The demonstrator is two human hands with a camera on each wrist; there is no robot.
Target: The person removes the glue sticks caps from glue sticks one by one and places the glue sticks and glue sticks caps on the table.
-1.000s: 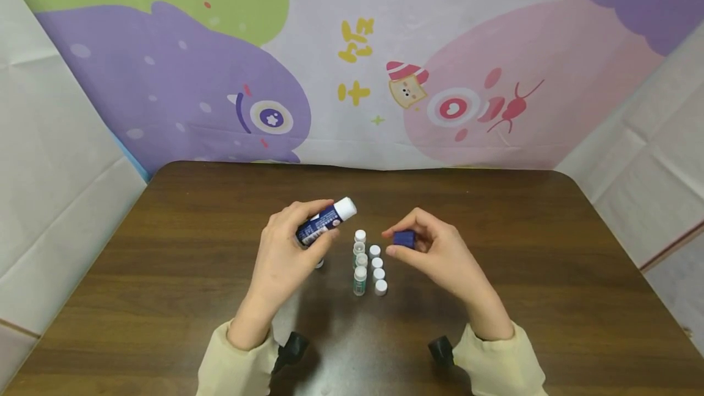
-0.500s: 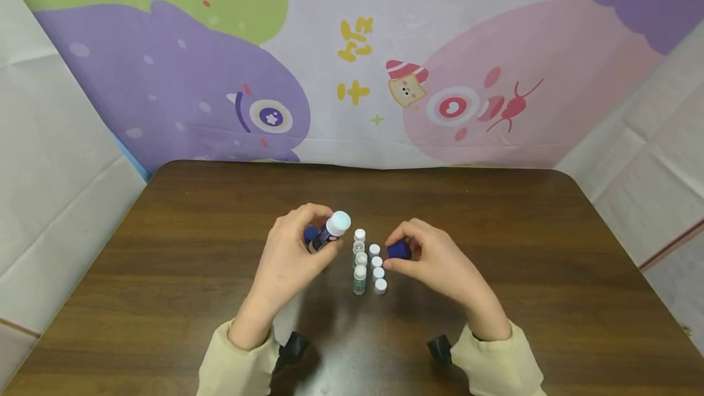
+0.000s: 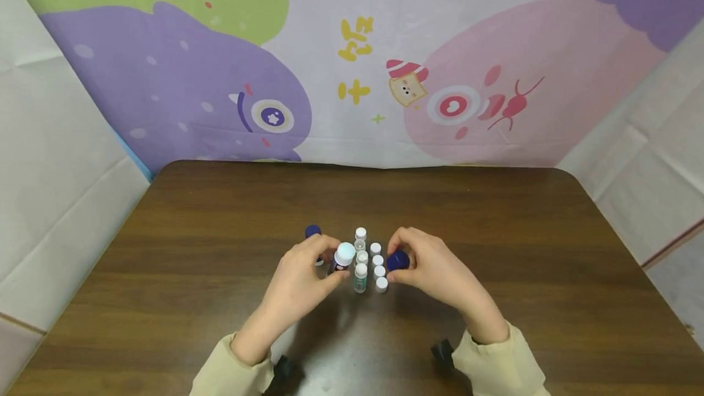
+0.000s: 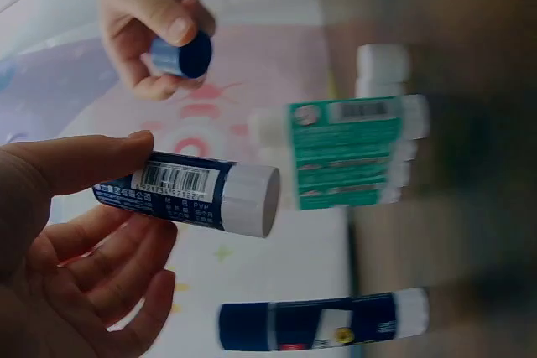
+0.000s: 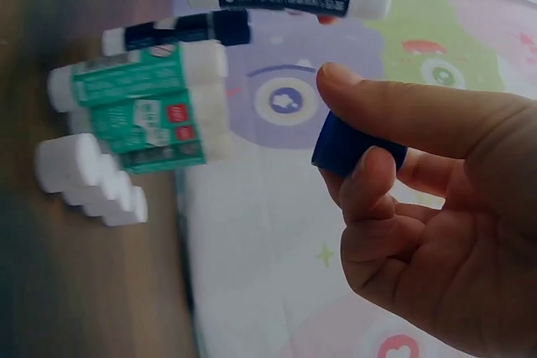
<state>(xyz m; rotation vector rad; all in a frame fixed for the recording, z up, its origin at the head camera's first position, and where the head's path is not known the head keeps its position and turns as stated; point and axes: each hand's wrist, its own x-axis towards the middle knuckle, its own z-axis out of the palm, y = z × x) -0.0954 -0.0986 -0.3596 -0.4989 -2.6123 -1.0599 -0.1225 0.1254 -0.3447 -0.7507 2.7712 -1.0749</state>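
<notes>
Centrally, a navy white-ended glue stick [image 3: 342, 258] is being gripped by the left hand [image 3: 299, 283] and its blue plastic cap [image 3: 398, 260] pinched by the right hand [image 3: 434, 274], kept apart for access.

The left wrist view blurs the green glue sticks [image 4: 348, 153] and table [image 4: 470, 39].

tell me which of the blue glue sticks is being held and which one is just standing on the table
The left hand holds the blue glue stick with its cap off. The other blue stick, still capped in blue, stands on the table beyond that hand, untouched.
</notes>
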